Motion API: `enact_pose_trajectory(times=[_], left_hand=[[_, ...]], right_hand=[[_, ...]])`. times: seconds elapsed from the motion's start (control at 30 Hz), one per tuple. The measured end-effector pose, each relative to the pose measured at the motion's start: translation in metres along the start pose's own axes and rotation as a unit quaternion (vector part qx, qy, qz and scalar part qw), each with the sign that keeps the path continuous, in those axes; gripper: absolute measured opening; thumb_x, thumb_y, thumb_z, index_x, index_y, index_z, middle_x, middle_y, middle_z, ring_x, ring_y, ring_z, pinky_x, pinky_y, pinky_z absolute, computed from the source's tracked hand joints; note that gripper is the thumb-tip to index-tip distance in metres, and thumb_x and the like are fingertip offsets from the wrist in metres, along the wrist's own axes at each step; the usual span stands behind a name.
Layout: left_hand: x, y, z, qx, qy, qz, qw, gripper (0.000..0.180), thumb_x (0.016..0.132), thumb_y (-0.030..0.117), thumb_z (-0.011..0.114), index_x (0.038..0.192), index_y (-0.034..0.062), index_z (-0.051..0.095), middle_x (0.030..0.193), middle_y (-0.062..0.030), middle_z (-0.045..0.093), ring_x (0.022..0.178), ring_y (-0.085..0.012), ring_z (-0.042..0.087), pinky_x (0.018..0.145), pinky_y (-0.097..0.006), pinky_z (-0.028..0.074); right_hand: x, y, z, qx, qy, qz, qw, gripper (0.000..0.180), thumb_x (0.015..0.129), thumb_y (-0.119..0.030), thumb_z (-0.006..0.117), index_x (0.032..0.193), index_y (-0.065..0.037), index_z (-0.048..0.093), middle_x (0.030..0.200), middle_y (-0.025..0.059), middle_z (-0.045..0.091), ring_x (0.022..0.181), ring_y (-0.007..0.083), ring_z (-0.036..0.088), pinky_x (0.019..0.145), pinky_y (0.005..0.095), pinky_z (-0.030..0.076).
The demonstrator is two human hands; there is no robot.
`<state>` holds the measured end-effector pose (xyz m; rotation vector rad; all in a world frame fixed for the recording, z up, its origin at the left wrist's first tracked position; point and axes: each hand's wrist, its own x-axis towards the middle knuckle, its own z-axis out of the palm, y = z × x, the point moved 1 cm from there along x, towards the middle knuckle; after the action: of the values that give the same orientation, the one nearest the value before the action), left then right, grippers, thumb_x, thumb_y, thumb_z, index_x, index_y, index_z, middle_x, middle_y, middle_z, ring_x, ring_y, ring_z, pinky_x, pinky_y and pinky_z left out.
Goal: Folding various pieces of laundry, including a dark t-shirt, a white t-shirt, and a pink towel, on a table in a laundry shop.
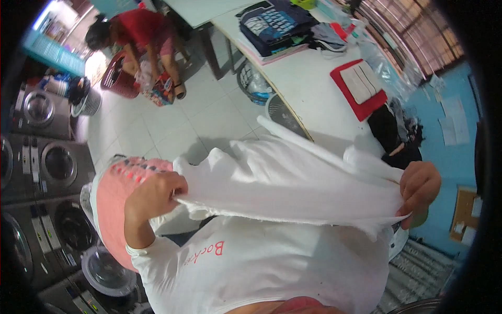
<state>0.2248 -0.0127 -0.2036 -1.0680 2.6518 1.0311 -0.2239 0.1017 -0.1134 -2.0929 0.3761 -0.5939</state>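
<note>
We hold a white cloth (282,180) spread out in front of our chest, its upper part overlapping our view of the near end of the worktop (298,78). Our left hand (157,194) is closed in a pinch on the cloth's left end, the fingers curled over its edge. Our right hand (420,191) pinches the right end, and a small tip of fabric pokes out below the fingers. Between the two hands the lower edge runs nearly straight and looks frayed, while the upper part falls in loose folds. Below it we see our own white shirt (277,267), and beside our left forearm a pink cloth (110,209).

Toward the right edge of the worktop lie a red cloth (340,83) with a beige folded piece (359,82) on top, clear plastic bags (392,78) and some black clothes (384,128). A stack of dark folded clothes (277,31) sits near its left edge, farther off. Below that edge, baskets (243,81) stand on the floor. Past them a person in red (138,26) bends beside a pink basket (111,86). Washing machines (44,180) line our left.
</note>
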Motion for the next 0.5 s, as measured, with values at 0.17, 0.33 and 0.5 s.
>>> enact_pose_trajectory(times=[0.17, 0.33, 0.5], left_hand=[[0.091, -0.069, -0.007, -0.088, 0.24, 0.027, 0.967, 0.016, 0.075, 0.0, 0.047, 0.09, 0.0013, 0.053, 0.074, -0.0156, 0.054, 0.069, -0.0272, 0.055, 0.064, -0.03, 0.043], [0.192, -0.05, -0.059, 0.103, 0.436, 0.064, 0.892, 0.011, 0.079, 0.004, 0.047, 0.089, 0.0025, 0.051, 0.071, -0.017, 0.05, 0.062, -0.0287, 0.05, 0.059, -0.032, 0.042], [0.154, 0.054, -0.182, 0.192, 0.632, 0.013, 0.751, 0.033, 0.082, 0.033, 0.05, 0.106, 0.0106, 0.053, 0.092, -0.01, 0.06, 0.083, -0.0182, 0.057, 0.07, -0.03, 0.044]], right_hand=[[-0.023, 0.061, -0.031, -0.246, 0.143, 0.411, 0.866, 0.05, 0.042, -0.019, 0.077, 0.084, -0.002, 0.057, 0.077, 0.0072, 0.057, 0.074, 0.0233, 0.054, 0.07, 0.0302, 0.043], [-0.048, 0.131, -0.114, -0.514, 0.232, 0.403, 0.721, 0.032, 0.058, -0.012, 0.066, 0.086, 0.0, 0.054, 0.085, 0.0158, 0.057, 0.081, 0.0286, 0.054, 0.07, 0.035, 0.042], [-0.076, 0.071, -0.197, -0.791, 0.4, 0.165, 0.432, 0.02, 0.071, -0.004, 0.049, 0.089, 0.001, 0.057, 0.08, 0.0125, 0.06, 0.074, 0.0256, 0.058, 0.065, 0.0334, 0.047]])
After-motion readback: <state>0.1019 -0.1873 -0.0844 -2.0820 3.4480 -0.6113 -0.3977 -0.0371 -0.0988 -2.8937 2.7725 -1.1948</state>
